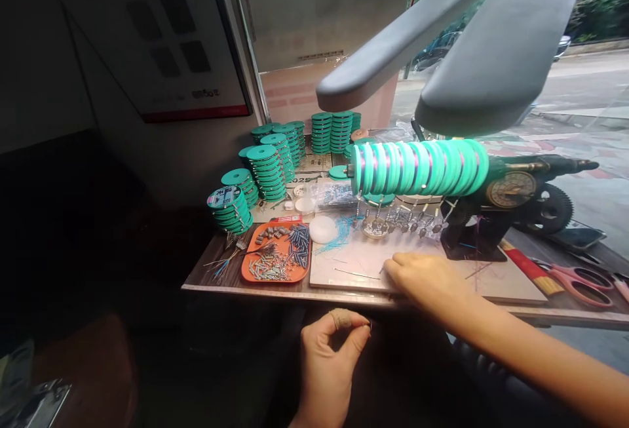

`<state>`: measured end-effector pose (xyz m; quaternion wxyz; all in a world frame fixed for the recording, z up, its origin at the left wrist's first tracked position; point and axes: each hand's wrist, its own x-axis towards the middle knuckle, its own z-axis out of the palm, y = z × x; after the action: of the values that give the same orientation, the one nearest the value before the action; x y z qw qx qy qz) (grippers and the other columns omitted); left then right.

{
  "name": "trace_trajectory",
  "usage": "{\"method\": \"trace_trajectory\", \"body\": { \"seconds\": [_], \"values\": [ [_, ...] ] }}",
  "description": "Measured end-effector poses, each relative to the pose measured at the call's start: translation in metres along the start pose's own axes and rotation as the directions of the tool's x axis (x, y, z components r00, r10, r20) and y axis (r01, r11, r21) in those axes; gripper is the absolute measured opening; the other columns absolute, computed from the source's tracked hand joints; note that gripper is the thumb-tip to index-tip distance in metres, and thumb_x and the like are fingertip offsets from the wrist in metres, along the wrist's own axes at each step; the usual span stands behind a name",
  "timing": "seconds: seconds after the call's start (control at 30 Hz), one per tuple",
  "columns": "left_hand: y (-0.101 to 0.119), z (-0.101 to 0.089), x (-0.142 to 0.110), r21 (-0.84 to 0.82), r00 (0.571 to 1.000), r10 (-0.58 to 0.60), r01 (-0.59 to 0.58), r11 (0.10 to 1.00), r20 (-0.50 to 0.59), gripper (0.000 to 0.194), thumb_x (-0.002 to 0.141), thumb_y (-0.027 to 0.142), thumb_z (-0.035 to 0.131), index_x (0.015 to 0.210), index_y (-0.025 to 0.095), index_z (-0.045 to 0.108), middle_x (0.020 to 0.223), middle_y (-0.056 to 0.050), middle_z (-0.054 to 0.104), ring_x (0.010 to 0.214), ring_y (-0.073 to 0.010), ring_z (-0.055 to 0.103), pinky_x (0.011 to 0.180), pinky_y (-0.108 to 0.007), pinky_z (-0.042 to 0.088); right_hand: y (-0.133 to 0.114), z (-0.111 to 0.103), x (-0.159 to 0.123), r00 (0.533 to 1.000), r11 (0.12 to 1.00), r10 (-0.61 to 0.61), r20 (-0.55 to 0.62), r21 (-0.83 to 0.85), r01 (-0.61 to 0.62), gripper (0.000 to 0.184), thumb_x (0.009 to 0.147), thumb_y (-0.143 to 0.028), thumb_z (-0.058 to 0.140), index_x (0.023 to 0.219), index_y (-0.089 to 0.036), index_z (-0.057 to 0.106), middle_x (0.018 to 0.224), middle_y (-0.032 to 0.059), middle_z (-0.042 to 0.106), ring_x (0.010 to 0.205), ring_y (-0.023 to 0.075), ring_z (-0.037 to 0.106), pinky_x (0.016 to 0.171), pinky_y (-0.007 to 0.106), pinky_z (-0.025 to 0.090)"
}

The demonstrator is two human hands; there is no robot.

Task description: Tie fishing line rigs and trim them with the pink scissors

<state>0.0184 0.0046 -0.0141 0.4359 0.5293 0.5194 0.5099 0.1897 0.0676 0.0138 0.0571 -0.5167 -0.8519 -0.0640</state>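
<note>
My left hand (332, 366), a bandage wrapped round its index finger, is in front of the table edge. Thumb and index finger pinch a tiny dark thing I cannot make out. My right hand (426, 278) rests on the pale board (339, 254), its fingers closed. A thin wire-like strand (358, 273) lies on the board and runs up to these fingertips; whether they grip it is hidden. Above this hand, a row of green spools (417, 167) sits on the shaft of a dark winding machine (474, 234), with small weights and swivels hanging below.
An orange tray (248, 271) holds small metal and tube-like parts. Blue strands (339, 234) lie beside a white round lid (323, 229). Stacks of green spools (268, 172) stand behind. Scissors (582, 284) lie at the right. Grey lamp-like arms (472, 80) overhang the machine.
</note>
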Motion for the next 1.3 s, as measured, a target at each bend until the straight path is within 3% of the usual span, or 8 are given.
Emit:
{"method": "trace_trajectory", "body": {
  "seconds": [0.33,0.4,0.43,0.5,0.57,0.63,0.87,1.3],
  "values": [
    [0.0,0.0,-0.004,0.077,0.998,0.058,-0.057,0.995,-0.014,0.005,0.066,0.013,0.065,0.065,0.017,0.068,0.063,-0.001,0.07,0.06,-0.0165,0.064,0.059,-0.024,0.052,0.005,-0.013,0.006,0.994,0.987,0.103,-0.022,0.126,-0.1,0.018,0.069,-0.011,0.052,0.054,-0.016,0.058,0.053,0.0049,0.061,0.05,0.0165,0.059,0.048,0.024,0.04],
    [-0.001,0.0,-0.005,0.083,0.998,0.061,-0.06,0.995,-0.012,0.005,0.066,0.013,0.065,0.065,0.017,0.068,0.063,-0.001,0.07,0.06,-0.016,0.064,0.06,-0.023,0.052,0.002,-0.021,-0.01,0.983,0.934,0.176,-0.049,0.324,-0.151,0.019,0.073,-0.019,0.049,0.057,-0.017,0.059,0.053,0.0022,0.06,0.049,0.015,0.057,0.047,0.023,0.041],
    [-0.002,0.0,-0.006,0.088,0.998,0.063,-0.062,0.994,-0.005,0.005,0.066,0.013,0.066,0.065,0.017,0.068,0.063,-0.001,0.07,0.061,-0.0159,0.064,0.06,-0.023,0.052,-0.003,-0.023,-0.019,0.974,0.851,0.223,-0.038,0.494,-0.176,0.02,0.075,-0.024,0.049,0.059,-0.018,0.06,0.053,0.0013,0.06,0.049,0.0146,0.056,0.047,0.022,0.041],
    [-0.002,0.0,-0.007,0.104,0.997,0.071,-0.072,0.992,0.02,0.005,0.067,0.013,0.066,0.066,0.017,0.068,0.063,-0.001,0.07,0.061,-0.0157,0.064,0.059,-0.023,0.051,-0.018,-0.024,-0.035,0.956,0.54,0.289,0.052,0.816,-0.208,0.024,0.077,-0.034,0.05,0.064,-0.018,0.062,0.056,0.0008,0.061,0.052,0.0148,0.057,0.048,0.022,0.044],
    [-0.001,0.0,-0.008,0.136,0.993,0.107,-0.112,0.984,0.045,0.005,0.068,0.013,0.065,0.066,0.017,0.067,0.063,-0.001,0.069,0.06,-0.0153,0.063,0.058,-0.023,0.05,-0.035,-0.02,-0.045,0.946,0.263,0.288,0.148,0.938,-0.227,0.026,0.077,-0.038,0.053,0.067,-0.017,0.064,0.061,0.0015,0.063,0.059,0.016,0.059,0.053,0.023,0.047],
    [0.0,0.0,-0.009,0.182,0.983,0.174,-0.182,0.966,0.064,0.007,0.069,0.012,0.064,0.064,0.017,0.066,0.062,-0.001,0.068,0.058,-0.0148,0.062,0.056,-0.023,0.05,-0.049,-0.014,-0.05,0.939,0.156,0.29,0.183,0.959,-0.235,0.024,0.076,-0.038,0.055,0.068,-0.017,0.065,0.065,0.0018,0.064,0.063,0.0163,0.059,0.059,0.023,0.047],
    [0.004,-0.003,-0.008,0.307,0.931,0.353,-0.363,0.88,0.09,0.01,0.07,0.009,0.063,0.064,0.017,0.064,0.058,-0.001,0.065,0.056,-0.0144,0.06,0.052,-0.023,0.048,-0.058,-0.005,-0.052,0.933,0.145,0.303,0.195,0.958,-0.247,0.025,0.077,-0.038,0.054,0.068,-0.017,0.064,0.066,0.0017,0.063,0.065,0.017,0.057,0.061,0.025,0.047],
    [0.004,-0.002,-0.009,0.338,0.92,0.379,-0.391,0.856,0.103,0.011,0.069,0.007,0.063,0.063,0.016,0.064,0.057,-0.001,0.065,0.055,-0.0144,0.06,0.052,-0.024,0.049,-0.06,-0.006,-0.054,0.931,0.14,0.302,0.204,0.957,-0.255,0.023,0.078,-0.036,0.053,0.069,-0.017,0.063,0.066,-0.0001,0.062,0.063,0.0146,0.056,0.061,0.022,0.045]
  ]
}}
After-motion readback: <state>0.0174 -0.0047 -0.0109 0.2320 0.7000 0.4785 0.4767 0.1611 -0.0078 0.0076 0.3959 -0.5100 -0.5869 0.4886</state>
